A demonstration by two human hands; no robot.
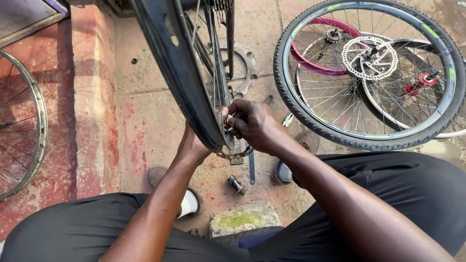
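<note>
Black rubber runs down the middle of the frame: an upright bicycle wheel [194, 73] stands between the person's knees, its tyre edge-on to the camera and its lowest part near the centre of the picture. The left hand [191, 145] reaches in from lower left and presses against the tyre's near side; its fingers are hidden behind the rubber, so I cannot tell whether they are clenched or only bracing. The right hand [252, 123], just right of centre, is pinched shut on something small at the rim among the spokes; the piece itself is too small to make out.

Several risks seem likely from here. If the left hand only props the wheel, it could roll or tip sideways while the right hand works, dragging the fingertips into the spokes. The pinched part looks tiny, so a slip could drop it onto the cracked pinkish concrete floor [145, 116], where it could get lost among the loose hardware: a small axle piece [236, 184] and a flat metal tool [251, 167] lie just below the hands. A stack of wheels, the top one with a disc rotor [370, 57], fills the upper right, close enough for a toppling wheel to strike it. A bare rim [34, 126] lies at the left edge, well apart.
</note>
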